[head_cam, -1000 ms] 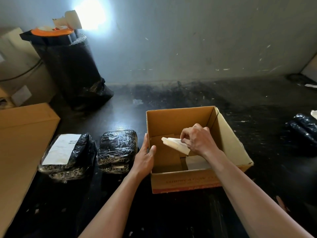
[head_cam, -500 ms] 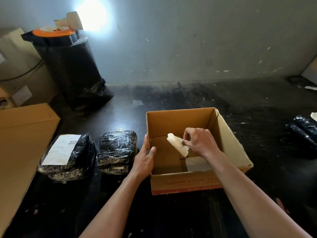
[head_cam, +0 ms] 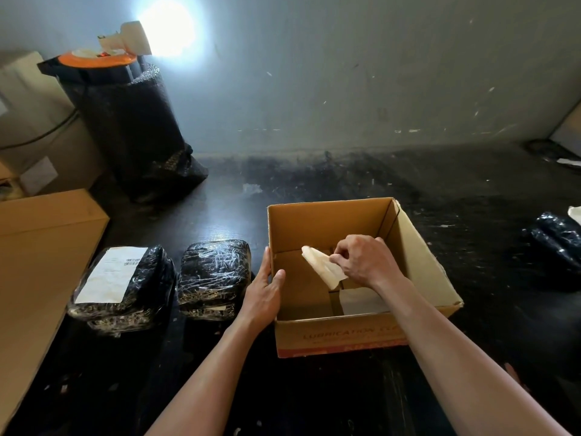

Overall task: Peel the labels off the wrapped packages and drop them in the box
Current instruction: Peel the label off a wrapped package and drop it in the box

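The right hand (head_cam: 361, 262) reaches down inside the open brown cardboard box (head_cam: 421, 262), its fingers pinching a crumpled, folded white peeled label (head_cam: 323, 267) just above the box floor, apparently so the sticky paper can be shaken loose and fall inside rather than cling to the skin. A flat pale sheet (head_cam: 361, 302) already lies on the bottom. The left hand (head_cam: 265, 294) clamps the box's near left corner, thumb over the rim and fingers outside, likely to keep the light box from sliding on the dark table (head_cam: 345, 184).

Just left of that hand sits a black plastic-wrapped package with no label on top (head_cam: 213, 275), and beside it a black wrapped package with its white shipping label (head_cam: 111, 275) in place, so it looks like more peeling remains. A large tan carton (head_cam: 41, 247) crowds the far left edge. Another dark wrapped bundle (head_cam: 556, 240) lies well apart on the right. The table behind and right of the box is open, leaving room to withdraw.
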`<state>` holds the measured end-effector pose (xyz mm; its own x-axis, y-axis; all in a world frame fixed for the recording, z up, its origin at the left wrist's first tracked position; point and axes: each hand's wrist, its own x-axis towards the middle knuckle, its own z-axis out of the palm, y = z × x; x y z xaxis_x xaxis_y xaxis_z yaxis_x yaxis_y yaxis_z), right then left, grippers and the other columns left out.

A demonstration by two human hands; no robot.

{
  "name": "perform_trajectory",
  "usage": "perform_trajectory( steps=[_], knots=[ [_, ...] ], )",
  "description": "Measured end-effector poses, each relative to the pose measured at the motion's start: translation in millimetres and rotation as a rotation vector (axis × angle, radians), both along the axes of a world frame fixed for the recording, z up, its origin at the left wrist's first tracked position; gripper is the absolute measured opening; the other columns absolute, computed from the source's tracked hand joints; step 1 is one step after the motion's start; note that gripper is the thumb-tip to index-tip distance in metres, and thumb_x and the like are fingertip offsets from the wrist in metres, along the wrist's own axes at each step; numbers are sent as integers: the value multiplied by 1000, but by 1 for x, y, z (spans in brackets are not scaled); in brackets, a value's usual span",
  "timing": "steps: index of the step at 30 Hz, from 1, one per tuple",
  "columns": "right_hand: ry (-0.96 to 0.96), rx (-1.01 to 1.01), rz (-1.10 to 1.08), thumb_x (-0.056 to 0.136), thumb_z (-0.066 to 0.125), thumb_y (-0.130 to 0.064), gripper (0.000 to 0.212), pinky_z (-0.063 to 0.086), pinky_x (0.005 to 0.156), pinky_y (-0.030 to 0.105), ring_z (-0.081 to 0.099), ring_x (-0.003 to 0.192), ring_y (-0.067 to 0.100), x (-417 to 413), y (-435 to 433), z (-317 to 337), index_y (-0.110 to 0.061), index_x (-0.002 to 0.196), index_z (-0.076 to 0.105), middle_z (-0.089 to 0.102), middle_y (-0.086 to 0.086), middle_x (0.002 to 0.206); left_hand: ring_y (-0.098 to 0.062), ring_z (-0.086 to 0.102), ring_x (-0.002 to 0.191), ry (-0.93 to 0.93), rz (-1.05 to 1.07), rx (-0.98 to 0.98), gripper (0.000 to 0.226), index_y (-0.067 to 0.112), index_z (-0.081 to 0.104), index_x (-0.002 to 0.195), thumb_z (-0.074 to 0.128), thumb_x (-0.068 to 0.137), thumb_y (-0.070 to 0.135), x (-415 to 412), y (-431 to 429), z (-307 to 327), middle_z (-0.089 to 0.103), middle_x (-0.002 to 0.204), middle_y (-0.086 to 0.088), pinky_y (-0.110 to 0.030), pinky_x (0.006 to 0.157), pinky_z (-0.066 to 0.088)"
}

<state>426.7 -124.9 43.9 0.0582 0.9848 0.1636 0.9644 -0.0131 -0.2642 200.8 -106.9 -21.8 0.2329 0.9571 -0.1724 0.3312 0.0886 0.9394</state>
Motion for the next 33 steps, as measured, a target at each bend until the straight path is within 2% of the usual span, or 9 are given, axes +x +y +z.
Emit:
perform_trajectory(
  steps=[4, 10, 13, 18, 21, 25, 27, 31, 33],
  knots=[
    [51, 10, -9, 84, 75, -36, 18, 57, 77, 36, 64, 78, 12, 1, -3, 3, -20, 84, 68, 69, -1, 92, -15, 40, 142, -9, -7, -1, 62, 51, 11, 155, 46, 104, 40, 1, -1, 3, 29, 160, 14, -46, 118, 34],
    [80, -18, -9, 95, 62, -28, 12, 47, 99, 45, 67, 94, 15, 1, -2, 4, -21, 101, 70, 72, -3, 102, -13, 43, 139, 17, 9, 1, 63, 50, 14, 155, 48, 104, 38, 1, -1, 4, 32, 159, 14, -43, 119, 33],
    [70, -9, 10, 95, 59, -21, 13, 50, 98, 45, 67, 94, 14, 0, -3, 4, -21, 101, 70, 71, -3, 103, -13, 42, 139, 21, 4, 10, 62, 47, 12, 156, 46, 105, 37, 2, -2, 6, 29, 158, 17, -42, 119, 32],
    [69, -10, 19, 93, 59, -22, 14, 57, 87, 40, 66, 89, 13, -5, -3, 11, -20, 99, 71, 71, -2, 100, -13, 39, 141, 9, 14, 12, 61, 43, 11, 158, 44, 106, 37, 2, -2, 7, 29, 160, 13, -38, 120, 31],
    [78, -18, 22, 95, 60, -28, 16, 56, 82, 29, 67, 91, 13, -10, -4, 14, -20, 104, 70, 72, -3, 103, -12, 39, 140, 10, 10, 13, 61, 40, 11, 158, 42, 107, 34, 2, -3, 10, 29, 151, 21, -30, 117, 30],
    [77, -39, 34, 95, 61, -33, 16, 49, 74, 18, 66, 91, 11, -23, -4, 19, -23, 106, 69, 71, -4, 105, -13, 46, 135, 11, 15, 3, 61, 39, 12, 158, 44, 106, 34, 0, -4, 16, 38, 155, 6, -33, 116, 36],
    [74, -58, 54, 95, 61, -34, 18, 49, 75, 18, 66, 94, 11, -33, -3, 22, -23, 108, 68, 71, -4, 108, -13, 48, 132, 25, 7, 11, 61, 35, 11, 159, 43, 107, 34, -4, -5, 21, 43, 153, 0, -28, 110, 40],
    [80, -64, 98, 96, 61, -35, 24, 52, 81, 23, 66, 101, 13, -61, 0, 28, -22, 115, 66, 69, -3, 115, -11, 53, 120, 86, 20, 48, 57, 18, 23, 158, 44, 107, 31, -22, -5, 34, 50, 147, -6, -6, 82, 45],
    [84, -64, 116, 95, 61, -35, 26, 53, 83, 24, 66, 103, 14, -77, 3, 31, -22, 118, 65, 68, -4, 118, -7, 54, 114, 97, 28, 91, 50, 15, 37, 153, 48, 105, 27, -38, -6, 41, 54, 143, -3, -8, 82, 47]
  ],
)
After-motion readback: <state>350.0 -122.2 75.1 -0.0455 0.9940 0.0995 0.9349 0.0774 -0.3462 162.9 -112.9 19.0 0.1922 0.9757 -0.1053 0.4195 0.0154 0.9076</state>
